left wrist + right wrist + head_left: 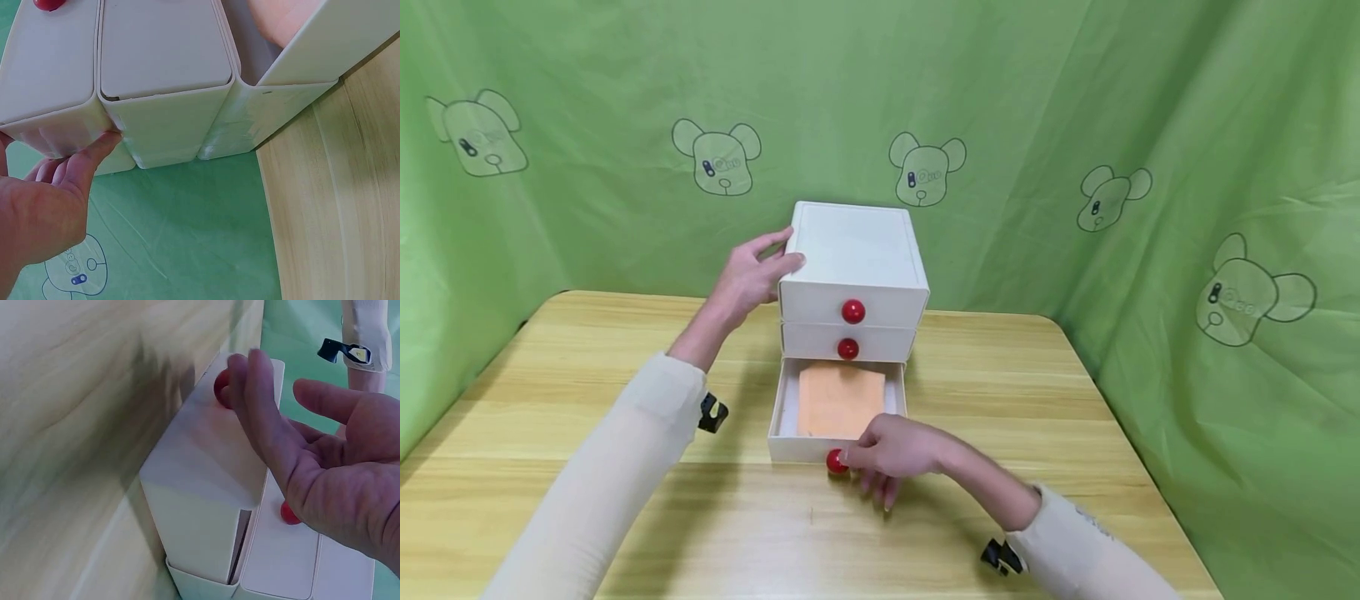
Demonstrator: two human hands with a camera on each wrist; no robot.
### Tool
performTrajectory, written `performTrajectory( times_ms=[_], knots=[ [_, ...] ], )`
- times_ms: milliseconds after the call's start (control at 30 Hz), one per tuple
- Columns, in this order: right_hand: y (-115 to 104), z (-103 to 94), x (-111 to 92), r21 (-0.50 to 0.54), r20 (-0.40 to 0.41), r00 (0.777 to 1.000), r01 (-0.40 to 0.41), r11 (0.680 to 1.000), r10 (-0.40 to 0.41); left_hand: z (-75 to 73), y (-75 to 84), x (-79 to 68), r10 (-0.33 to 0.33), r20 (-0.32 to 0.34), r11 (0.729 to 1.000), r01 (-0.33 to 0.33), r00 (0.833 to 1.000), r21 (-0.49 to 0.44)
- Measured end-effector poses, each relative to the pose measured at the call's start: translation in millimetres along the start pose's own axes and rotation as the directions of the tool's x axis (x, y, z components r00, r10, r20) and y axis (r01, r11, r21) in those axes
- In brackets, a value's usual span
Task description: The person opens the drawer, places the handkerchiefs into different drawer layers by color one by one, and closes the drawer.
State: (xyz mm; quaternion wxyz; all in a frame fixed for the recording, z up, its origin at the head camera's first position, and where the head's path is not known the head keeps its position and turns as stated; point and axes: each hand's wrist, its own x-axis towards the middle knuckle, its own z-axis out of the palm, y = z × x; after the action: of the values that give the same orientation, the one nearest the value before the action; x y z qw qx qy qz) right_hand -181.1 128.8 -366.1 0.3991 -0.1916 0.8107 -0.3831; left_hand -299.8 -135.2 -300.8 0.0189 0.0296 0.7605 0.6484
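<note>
A white cabinet (857, 246) of three stacked drawers stands on the table, a round red knob (853, 312) on its top drawer. My left hand (752, 275) rests against its upper left side, thumb over the top edge. The left wrist view shows the other fingers along the side wall. Pulled out at the bottom is the lowest drawer (786, 450), with a flat peach-orange piece (841, 400) inside. My right hand (898, 450) is at this drawer's red knob (836, 462). In the right wrist view its fingers extend beside the knob, thumb spread apart.
The middle drawer, with its own red knob (847, 349), is closed. Under the cabinet is a wooden table (1000, 400); a green curtain (1015, 100) with printed bear heads surrounds it. Black clips (712, 412) hang by both sleeves.
</note>
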Motion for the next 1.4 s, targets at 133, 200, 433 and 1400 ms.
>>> performTrajectory(
  times_ms=[133,200,433,1400],
  knots=[
    [3,3.4,2,-0.006,0.027,0.999,-0.033,0.999,0.033,-0.4,-0.4,0.7,-0.002,-0.002,1.000,0.002,1.000,-0.010],
    [4,4.6,4,-0.009,0.034,0.999,-0.040,0.999,0.040,-0.8,-0.7,1.1,-0.002,-0.003,1.000,0.002,1.000,-0.004],
    [6,4.5,8,-0.042,-0.032,0.999,-0.021,0.999,0.020,-1.7,-0.6,0.3,0.003,-0.005,1.000,-0.003,1.000,0.011],
    [20,1.5,38,-0.090,-0.435,0.899,0.016,0.996,-0.054,-0.3,-1.3,1.0,-0.002,-0.006,1.000,0.002,1.000,0.019]
  ],
)
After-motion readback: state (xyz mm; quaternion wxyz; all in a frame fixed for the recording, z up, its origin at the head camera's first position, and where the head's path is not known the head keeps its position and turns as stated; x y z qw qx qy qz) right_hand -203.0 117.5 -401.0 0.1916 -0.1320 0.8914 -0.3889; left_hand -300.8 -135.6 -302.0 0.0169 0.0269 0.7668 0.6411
